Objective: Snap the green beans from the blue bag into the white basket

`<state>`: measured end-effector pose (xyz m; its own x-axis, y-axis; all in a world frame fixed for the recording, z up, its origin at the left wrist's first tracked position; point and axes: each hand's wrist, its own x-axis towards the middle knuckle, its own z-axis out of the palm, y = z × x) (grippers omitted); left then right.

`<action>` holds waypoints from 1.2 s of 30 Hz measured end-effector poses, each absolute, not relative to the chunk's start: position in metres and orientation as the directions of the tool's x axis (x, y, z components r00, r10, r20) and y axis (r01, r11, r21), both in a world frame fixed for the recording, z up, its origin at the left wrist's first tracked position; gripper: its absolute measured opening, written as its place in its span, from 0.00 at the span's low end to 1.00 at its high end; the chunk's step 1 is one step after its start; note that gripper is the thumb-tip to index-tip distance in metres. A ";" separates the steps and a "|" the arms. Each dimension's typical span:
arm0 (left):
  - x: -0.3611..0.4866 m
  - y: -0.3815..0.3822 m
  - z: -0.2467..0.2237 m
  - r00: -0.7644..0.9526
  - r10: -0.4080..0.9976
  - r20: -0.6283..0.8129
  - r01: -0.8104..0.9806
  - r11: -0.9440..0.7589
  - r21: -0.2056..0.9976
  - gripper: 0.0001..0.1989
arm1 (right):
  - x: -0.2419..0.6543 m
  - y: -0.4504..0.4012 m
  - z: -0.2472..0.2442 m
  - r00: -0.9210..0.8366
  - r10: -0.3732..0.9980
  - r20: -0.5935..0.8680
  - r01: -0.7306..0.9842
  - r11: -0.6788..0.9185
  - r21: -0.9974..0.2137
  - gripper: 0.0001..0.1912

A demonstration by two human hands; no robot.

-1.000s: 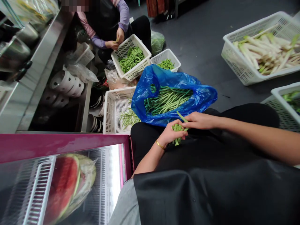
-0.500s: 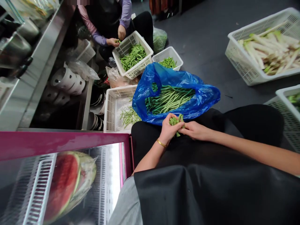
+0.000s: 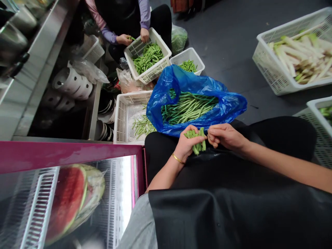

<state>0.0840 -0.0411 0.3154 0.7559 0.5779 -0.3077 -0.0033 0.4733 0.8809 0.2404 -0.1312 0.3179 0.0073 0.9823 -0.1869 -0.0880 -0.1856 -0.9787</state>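
Observation:
My left hand [image 3: 183, 146], a gold bracelet at its wrist, is wrapped round a bunch of short long-bean pieces [image 3: 199, 148] above my lap. Just to the right, my right hand [image 3: 228, 136] is closed in a pinch beside the bunch; what its fingertips hold, if anything, cannot be made out. Beyond both hands a blue plastic bag [image 3: 234, 103] lies open, filled with whole long beans [image 3: 194, 110]. Left of the bag stands a white basket [image 3: 119, 119] with some bean pieces [image 3: 143, 125] on its bottom.
Across from me a person's hands [image 3: 124, 39] work over a crate [image 3: 155, 74] of green beans. A smaller basket [image 3: 201, 69] stands beside it. At right is a crate [image 3: 272, 81] of pale stalks. A glass-topped cooler [image 3: 77, 148] with cut watermelon [image 3: 67, 200] borders my left.
My right hand has drawn apart from the left and shifted slightly right, fingers curled. More of the bunch now shows. The other person's right-side hand has moved onto the crate's rim.

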 end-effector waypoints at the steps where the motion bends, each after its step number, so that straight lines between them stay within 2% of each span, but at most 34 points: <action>1: 0.081 -0.034 0.316 0.711 0.621 -0.332 -0.068 0.530 0.845 0.20 | 0.240 -0.135 0.315 0.034 0.983 -0.178 -0.100 -0.174 -0.980 0.22; 3: 0.068 -0.003 0.322 0.556 0.762 -0.332 -0.181 0.501 0.846 0.19 | 0.251 -0.143 0.308 -0.044 0.985 -0.168 0.098 -0.163 -0.982 0.18; 5: 0.042 0.044 0.331 0.299 0.928 -0.225 -0.218 0.296 0.930 0.18 | 0.271 -0.151 0.303 -0.160 0.973 -0.163 0.406 -0.086 -0.910 0.17; 6: 0.027 0.072 0.335 0.149 0.979 -0.140 -0.171 0.165 0.971 0.19 | 0.282 -0.154 0.300 -0.179 0.972 -0.156 0.532 -0.038 -0.846 0.20; 8: -0.006 0.125 0.342 -0.151 0.985 0.079 0.046 -0.073 0.996 0.23 | 0.299 -0.153 0.298 -0.135 0.982 -0.132 0.714 0.004 -0.700 0.23; 10: -0.031 0.166 0.346 -0.212 0.960 0.182 0.365 -0.095 0.926 0.34 | 0.304 -0.139 0.299 -0.042 0.995 -0.089 0.834 -0.014 -0.552 0.22; 12: -0.040 0.185 0.347 -0.169 0.965 0.202 0.593 -0.064 0.803 0.43 | 0.295 -0.111 0.300 0.026 0.999 -0.028 0.904 -0.035 -0.426 0.20; 13: -0.037 0.186 0.348 -0.145 0.966 0.214 0.648 -0.071 0.759 0.45 | 0.287 -0.093 0.300 0.036 0.999 -0.013 0.926 -0.038 -0.376 0.19; 15: -0.019 0.170 0.350 -0.096 0.961 0.261 0.630 -0.144 0.763 0.43 | 0.268 -0.053 0.296 0.041 0.998 -0.045 0.952 -0.052 -0.300 0.19; 17: 0.007 0.136 0.350 -0.002 0.964 0.266 0.463 -0.235 0.855 0.35 | 0.252 -0.015 0.289 0.025 0.992 -0.124 0.964 -0.056 -0.258 0.19; 18: 0.020 0.115 0.349 0.072 0.970 0.231 0.348 -0.241 0.906 0.29 | 0.246 0.001 0.285 0.015 0.987 -0.157 0.966 -0.055 -0.252 0.19; 20: 0.043 0.071 0.343 0.330 0.942 0.063 0.191 -0.132 0.973 0.20 | 0.241 0.020 0.280 -0.011 0.981 -0.194 0.965 -0.041 -0.258 0.16; 23: 0.066 0.018 0.321 0.607 0.759 -0.236 0.164 0.170 0.972 0.18 | 0.251 0.018 0.287 -0.007 0.987 -0.158 0.962 -0.037 -0.272 0.16; 24: 0.072 0.006 0.311 0.650 0.685 -0.330 0.173 0.290 0.941 0.19 | 0.256 0.011 0.293 0.011 0.994 -0.105 0.951 -0.043 -0.306 0.17; 26: 0.081 -0.010 0.293 0.697 0.534 -0.479 0.198 0.499 0.844 0.22 | 0.268 -0.008 0.305 0.076 0.996 0.038 0.892 -0.051 -0.449 0.17; 28: 0.090 -0.020 0.281 0.712 0.441 -0.546 0.219 0.600 0.769 0.22 | 0.273 -0.026 0.312 0.141 0.980 0.139 0.805 -0.031 -0.593 0.16; 29: 0.094 -0.024 0.277 0.718 0.417 -0.557 0.232 0.611 0.757 0.21 | 0.273 -0.031 0.312 0.151 0.977 0.150 0.784 -0.026 -0.620 0.15; 30: 0.099 -0.028 0.275 0.726 0.401 -0.559 0.249 0.605 0.756 0.20 | 0.271 -0.033 0.308 0.142 0.982 0.122 0.801 -0.041 -0.597 0.15; 34: 0.106 -0.044 0.276 0.778 0.309 -0.547 0.337 0.530 0.779 0.18 | 0.249 -0.011 0.278 0.104 0.990 -0.099 0.920 -0.134 -0.369 0.16; 36: 0.102 -0.047 0.275 0.785 0.299 -0.543 0.346 0.515 0.784 0.20 | 0.240 0.006 0.268 0.092 0.985 -0.144 0.927 -0.137 -0.349 0.14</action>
